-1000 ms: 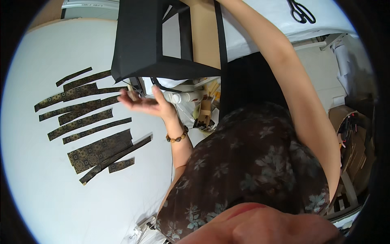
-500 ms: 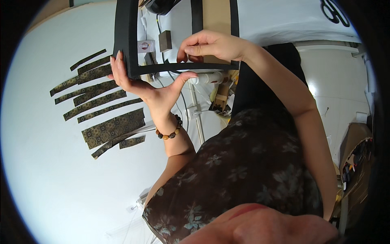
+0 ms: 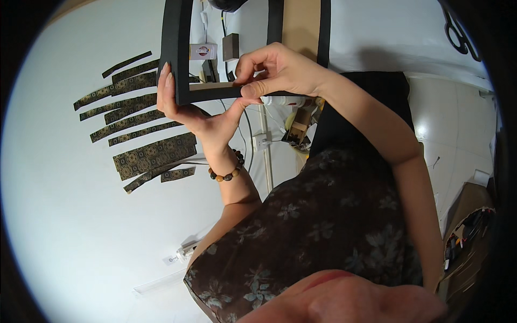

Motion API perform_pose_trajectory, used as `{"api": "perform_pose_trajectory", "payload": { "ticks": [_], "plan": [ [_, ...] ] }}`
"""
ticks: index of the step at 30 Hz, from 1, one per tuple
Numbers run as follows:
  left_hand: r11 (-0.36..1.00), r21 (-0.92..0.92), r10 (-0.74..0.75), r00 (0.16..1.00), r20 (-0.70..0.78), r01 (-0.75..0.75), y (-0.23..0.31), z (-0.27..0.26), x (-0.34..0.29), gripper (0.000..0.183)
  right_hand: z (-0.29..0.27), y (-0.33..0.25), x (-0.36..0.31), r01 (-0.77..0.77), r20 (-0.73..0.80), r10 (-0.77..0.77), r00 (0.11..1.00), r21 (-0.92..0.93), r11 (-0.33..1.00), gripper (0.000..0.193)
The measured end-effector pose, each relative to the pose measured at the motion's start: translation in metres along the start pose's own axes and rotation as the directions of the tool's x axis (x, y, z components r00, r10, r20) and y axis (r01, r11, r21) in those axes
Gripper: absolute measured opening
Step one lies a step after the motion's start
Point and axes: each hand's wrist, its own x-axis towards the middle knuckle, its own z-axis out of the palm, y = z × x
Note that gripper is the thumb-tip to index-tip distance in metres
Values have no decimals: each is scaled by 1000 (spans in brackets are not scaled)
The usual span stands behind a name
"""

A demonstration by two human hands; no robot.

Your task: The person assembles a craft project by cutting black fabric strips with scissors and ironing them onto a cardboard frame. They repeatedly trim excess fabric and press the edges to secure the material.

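Note:
A black open frame (image 3: pixel 173 48) is held up in front of me. One black crossbar divides it, and a tan panel (image 3: pixel 301 32) shows behind its right part. My left hand (image 3: pixel 200 125) grips the near left corner, fingers along the outer side and thumb under the near bar. With thumb and bent forefinger, my right hand (image 3: pixel 288 70) pinches the near bar from above, just right of the left thumb. A tan inner face (image 3: pixel 212 86) shows along that bar. A bead bracelet (image 3: pixel 229 173) circles my left wrist.
Several dark gold-patterned strips (image 3: pixel 156 156) lie on the white table left of the frame. Through the opening show a brown block (image 3: pixel 230 47) and a small white box (image 3: pixel 203 51). Black scissors (image 3: pixel 458 35) lie far right. A bin (image 3: pixel 299 128) stands below, a bag of tools (image 3: pixel 466 242) lower right.
My right hand has come down from over the opening, and its thumb now presses on the near bar. The frame and both hands sit slightly farther right in view.

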Motion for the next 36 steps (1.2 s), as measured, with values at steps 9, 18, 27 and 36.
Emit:
{"api": "perform_pose_trajectory", "payload": {
  "ticks": [9,18,27,36],
  "plan": [
    [997,-17,73,997,-37,-74,-11,2,-1,125,3,2,-3,-8,-79,6,997,-32,999,14],
    [994,-81,67,995,-76,-73,-13,3,-1,121,20,-12,7,30,-38,-32,999,-56,998,13],
    [997,-36,62,996,-62,-64,-8,4,2,120,35,-34,15,-130,-137,108,985,-162,978,12],
    [990,-92,98,992,-78,-105,-16,8,3,127,-1,7,-28,-25,-162,-7,987,-195,980,12]
  ]
}}
